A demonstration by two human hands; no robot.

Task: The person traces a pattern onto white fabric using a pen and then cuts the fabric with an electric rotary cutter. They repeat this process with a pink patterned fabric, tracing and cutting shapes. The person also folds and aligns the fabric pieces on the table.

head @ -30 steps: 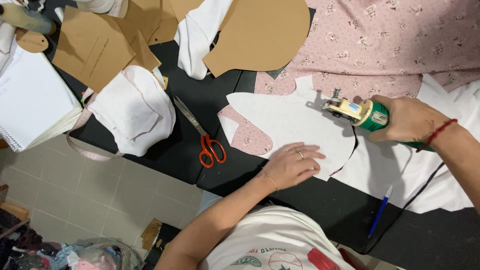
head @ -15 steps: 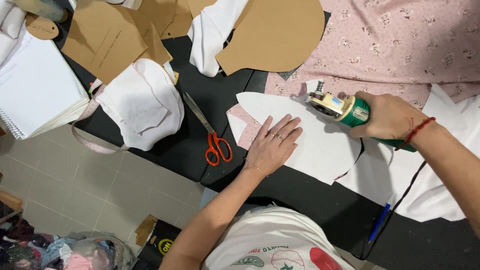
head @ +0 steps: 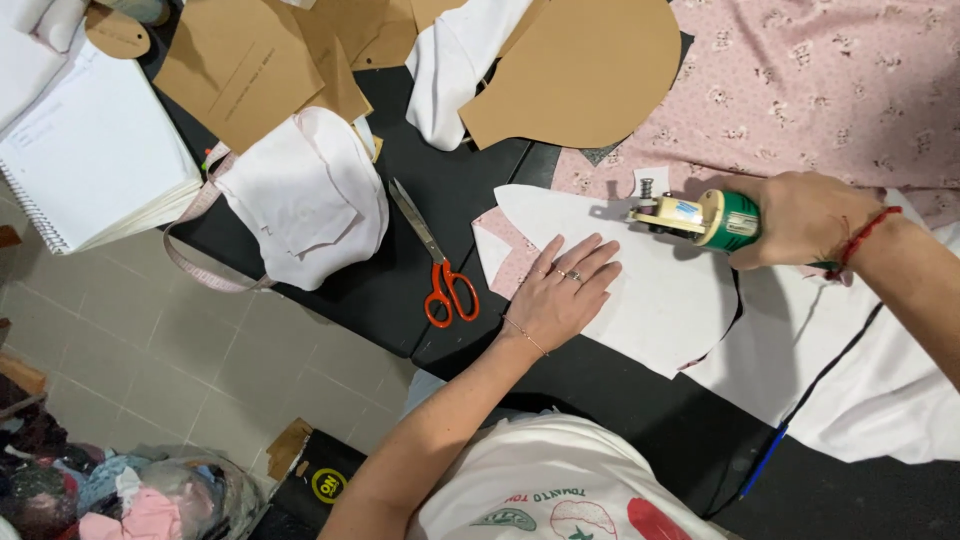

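Observation:
My left hand [head: 562,290] lies flat, fingers spread, on a white paper pattern piece [head: 660,290] that rests on pink floral fabric [head: 800,90] on a black table [head: 400,270]. My right hand [head: 800,215] grips a green and cream electric rotary fabric cutter [head: 700,218], its head at the pattern's upper edge. A red cord bracelet circles my right wrist.
Orange-handled scissors [head: 440,275] lie left of my left hand. A stack of white fabric pieces [head: 305,195] and a tape measure [head: 195,255] sit near the table edge. Brown card patterns [head: 580,70], a spiral notebook [head: 90,160] and a blue pen [head: 765,462] are around. Tiled floor lies below.
The view shifted, so everything sits further right and lower in the frame. My left hand slid left along the pattern and spread flat. The cutter stays at the pattern's upper edge.

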